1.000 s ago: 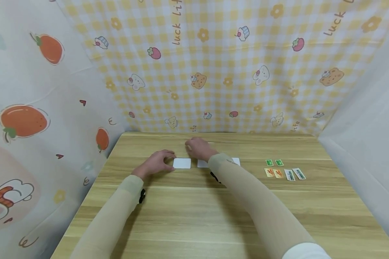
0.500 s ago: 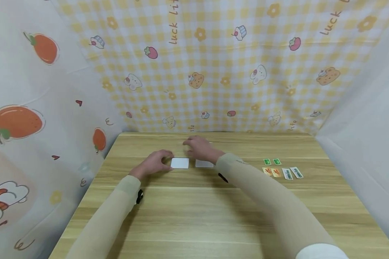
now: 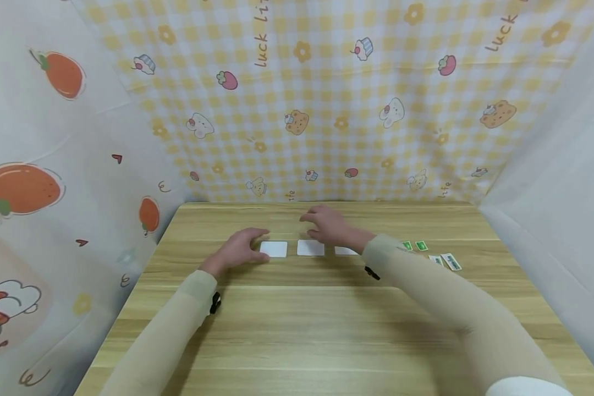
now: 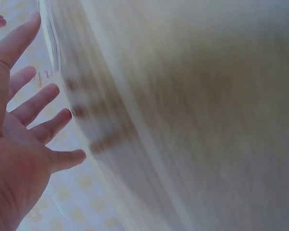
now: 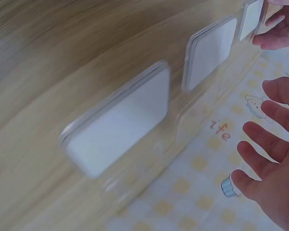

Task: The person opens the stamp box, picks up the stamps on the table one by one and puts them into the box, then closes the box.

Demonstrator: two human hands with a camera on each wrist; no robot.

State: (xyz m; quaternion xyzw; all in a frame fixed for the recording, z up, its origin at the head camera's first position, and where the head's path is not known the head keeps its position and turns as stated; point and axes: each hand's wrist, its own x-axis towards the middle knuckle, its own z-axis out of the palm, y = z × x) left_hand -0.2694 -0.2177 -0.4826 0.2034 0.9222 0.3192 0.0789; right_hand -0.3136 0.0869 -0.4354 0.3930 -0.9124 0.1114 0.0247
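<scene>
Three white rectangular pieces with clear edges lie in a row: the left one (image 3: 273, 249), the middle one (image 3: 310, 248) and the right one (image 3: 345, 251). My left hand (image 3: 237, 249) is at the left piece, thumb and fingers spread at its left end; whether it touches the piece I cannot tell. Over and behind the space between the middle and right pieces is my right hand (image 3: 331, 225), holding nothing. Its spread fingers show in the right wrist view, beside the near white piece (image 5: 120, 125). My right forearm partly covers the right piece.
On the right of the wooden table (image 3: 297, 330) lie small stickers, among them a green one (image 3: 421, 246) and a blue-green one (image 3: 451, 262); my right sleeve hides others. Faint clear outlines show behind the white pieces. A checked curtain (image 3: 326, 110) hangs at the back.
My right hand has moved rightward, uncovering the middle white piece; its forearm now hides the orange stickers. My left hand stays at the left piece. The head view has shifted slightly.
</scene>
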